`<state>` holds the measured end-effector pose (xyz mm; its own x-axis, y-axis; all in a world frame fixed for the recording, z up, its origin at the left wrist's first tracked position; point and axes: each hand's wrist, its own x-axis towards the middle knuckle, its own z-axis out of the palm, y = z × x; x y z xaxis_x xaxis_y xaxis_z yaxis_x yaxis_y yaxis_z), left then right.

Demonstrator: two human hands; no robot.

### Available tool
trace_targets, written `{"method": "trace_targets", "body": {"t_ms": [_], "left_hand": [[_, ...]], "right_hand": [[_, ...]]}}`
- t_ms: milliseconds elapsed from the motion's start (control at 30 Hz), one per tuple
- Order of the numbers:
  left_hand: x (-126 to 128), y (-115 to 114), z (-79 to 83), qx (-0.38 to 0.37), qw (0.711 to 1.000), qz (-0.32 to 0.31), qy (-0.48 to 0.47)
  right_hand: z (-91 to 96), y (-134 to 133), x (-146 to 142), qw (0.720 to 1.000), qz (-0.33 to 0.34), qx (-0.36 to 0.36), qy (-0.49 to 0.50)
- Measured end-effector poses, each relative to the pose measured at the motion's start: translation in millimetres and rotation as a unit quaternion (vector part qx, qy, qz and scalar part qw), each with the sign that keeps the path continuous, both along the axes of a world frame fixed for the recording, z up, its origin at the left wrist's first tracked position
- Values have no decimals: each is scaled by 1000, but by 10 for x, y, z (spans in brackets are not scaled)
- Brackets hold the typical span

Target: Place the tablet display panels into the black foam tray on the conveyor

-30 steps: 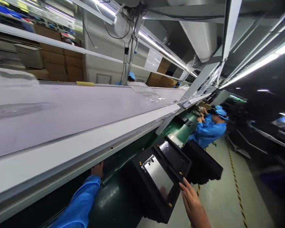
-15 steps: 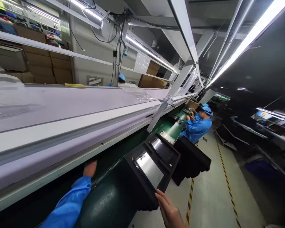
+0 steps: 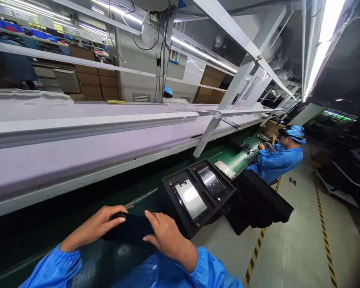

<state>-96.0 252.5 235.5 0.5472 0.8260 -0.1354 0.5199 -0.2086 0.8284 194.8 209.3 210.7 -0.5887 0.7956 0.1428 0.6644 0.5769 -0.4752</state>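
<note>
Both hands have come together since the earlier frames: the left hand (image 3: pixel 97 224), then stretched out under the conveyor's edge, and the right hand (image 3: pixel 163 236), then at the rim of the black tray (image 3: pixel 180 224), now meet over a flat black panel (image 3: pixel 132 230) low in the middle of the view. Each hand grips one end of that panel, left fingers curled over its rounded far corner, right fingers pressed on its top, so the dark, matte slab lies between them on the green belt (image 3: pixel 237 158). Just beside the right hand sits the black tray, moulded plastic with two rectangular wells. One well holds a silvery panel (image 3: pixel 190 198), smooth and dull; the other holds a glossy dark panel (image 3: pixel 210 181) that mirrors the lights. A small pale board (image 3: pixel 225 169) lies on the belt beyond the tray. A second black tray (image 3: pixel 261 202) juts over the belt's edge above the grey floor (image 3: pixel 291 240), which carries yellow-and-black hazard tape. A long pale lilac conveyor (image 3: pixel 78 148) runs above the belt on white metal struts. Farther down the line a co-worker (image 3: pixel 277 160) in a blue coat and cap bends over the belt. Cardboard boxes (image 3: pixel 93 80) stack against the far wall beneath strip lights.
</note>
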Motion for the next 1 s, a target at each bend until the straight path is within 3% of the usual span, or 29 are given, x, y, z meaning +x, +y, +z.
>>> {"method": "trace_targets", "body": {"t_ms": [67, 133, 233, 300, 400, 500, 567, 633, 733, 800, 900, 967, 1000], "left_hand": [[188, 14, 135, -32, 998, 7, -47], [356, 81, 135, -72, 988, 61, -125], [575, 159, -17, -82, 945, 210, -237], [727, 151, -168, -80, 918, 275, -275], [981, 53, -424, -115, 910, 277, -286], [1226, -70, -657, -150, 916, 248, -278], [1368, -124, -735, -152, 921, 234, -271], [1507, -139, -698, -107, 932, 232, -257], [1741, -83, -421, 41, 952, 218, -212], [1905, 2, -183, 101, 967, 164, -168], [2102, 156, 14, 27, 993, -7, -119], [2185, 227, -27, -62, 985, -61, -147], [2217, 240, -87, -103, 976, -46, -184]], "right_hand": [[-34, -12, 97, 996, -20, -81, 45], [-110, 2, 332, 980, -74, -138, 123], [-261, 126, 897, 943, -200, -163, 211], [-350, 275, 1341, 920, -287, -137, 231], [-419, 533, 1958, 895, -378, -84, 220], [-364, 748, 2394, 894, -402, -65, 187], [-221, 842, 2555, 908, -384, -53, 158], [11, 896, 2597, 941, -315, -55, 113], [450, 910, 2426, 989, -128, -79, 4], [722, 895, 2202, 994, 2, -77, -77], [1000, 889, 1920, 981, 120, -32, -152], [1061, 905, 1896, 988, 89, 33, -122], [1043, 912, 1940, 994, 38, 70, -75]]}}
